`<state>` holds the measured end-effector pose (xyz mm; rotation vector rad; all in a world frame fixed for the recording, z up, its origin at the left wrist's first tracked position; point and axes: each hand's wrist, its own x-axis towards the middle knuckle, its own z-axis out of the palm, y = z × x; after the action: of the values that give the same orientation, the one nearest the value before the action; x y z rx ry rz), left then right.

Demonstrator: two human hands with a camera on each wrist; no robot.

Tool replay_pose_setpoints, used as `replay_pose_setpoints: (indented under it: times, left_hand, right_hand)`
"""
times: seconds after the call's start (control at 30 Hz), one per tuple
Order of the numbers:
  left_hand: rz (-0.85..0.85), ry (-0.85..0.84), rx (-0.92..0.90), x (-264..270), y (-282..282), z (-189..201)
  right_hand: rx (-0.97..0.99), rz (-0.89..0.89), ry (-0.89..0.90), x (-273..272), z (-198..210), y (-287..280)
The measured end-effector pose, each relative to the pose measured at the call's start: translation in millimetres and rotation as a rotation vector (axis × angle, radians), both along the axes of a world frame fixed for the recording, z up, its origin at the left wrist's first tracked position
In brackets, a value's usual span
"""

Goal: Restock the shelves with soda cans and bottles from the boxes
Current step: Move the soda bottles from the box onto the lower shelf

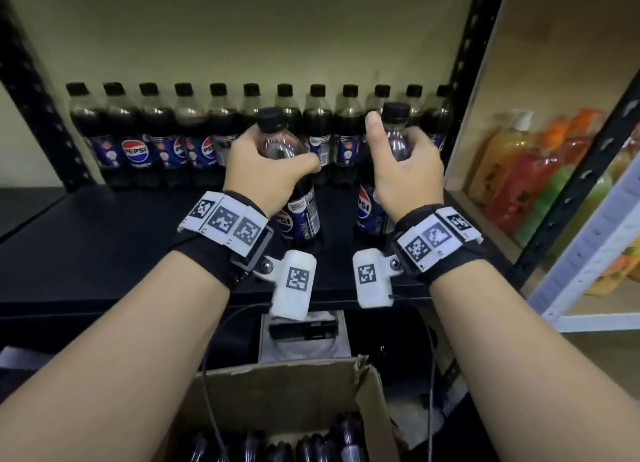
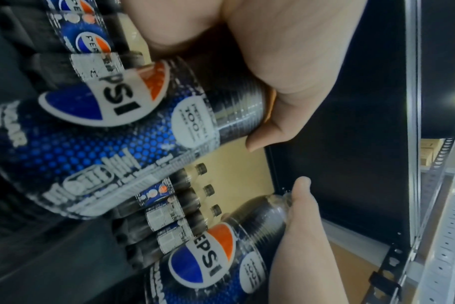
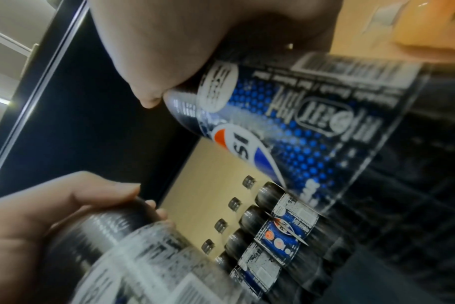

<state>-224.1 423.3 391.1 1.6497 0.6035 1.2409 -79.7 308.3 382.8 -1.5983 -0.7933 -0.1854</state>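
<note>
Hands are each gripping a Pepsi bottle by its shoulder — the left hand is curling round the left bottle, the right hand is wrapping the right bottle, thumb raised. Both bottles are standing upright over the black shelf, side by side but apart. Just beyond the fingers, a row of Pepsi bottles is lining the shelf's back. Below the wrists, an open cardboard box is holding more dark bottles — to the right, colourful pouches are sitting on a neighbouring shelf.
</note>
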Motion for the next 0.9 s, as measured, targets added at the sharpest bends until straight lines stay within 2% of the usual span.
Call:
replay_pose_setpoints:
  times: [0.17, 0.27, 0.43, 0.57, 0.67, 0.9]
  left_hand:
    - [-0.025, 0.021, -0.007, 20.4, -6.4, -22.4]
    - [-0.047, 0.086, 0.029, 19.9, -3.4, -25.5]
    - [-0.247, 0.361, 0.077, 1.5, 5.0, -19.3]
    - [-0.383, 0.442, 0.071, -17.9, 11.5, -13.3]
    - [-0.432, 0.458, 0.068, -13.7, 6.6, -12.2]
    - [-0.351, 0.402, 0.079, 17.8, 7.8, -24.5]
  right_hand:
    - [-0.102, 0.015, 0.024, 5.2, -13.5, -2.0]
    - [-0.089, 0.068, 0.055, 8.7, -19.7, -5.4]
    - [-0.166, 0.158, 0.071, 10.0, -27.4, -23.9]
    - [-0.238, 0.235, 0.059, 14.5, -33.3, -43.0]
    - [-0.320, 0.230, -0.038, 18.2, -35.7, -52.4]
    - [-0.281, 0.223, -0.071, 27.2, -38.5, -47.3]
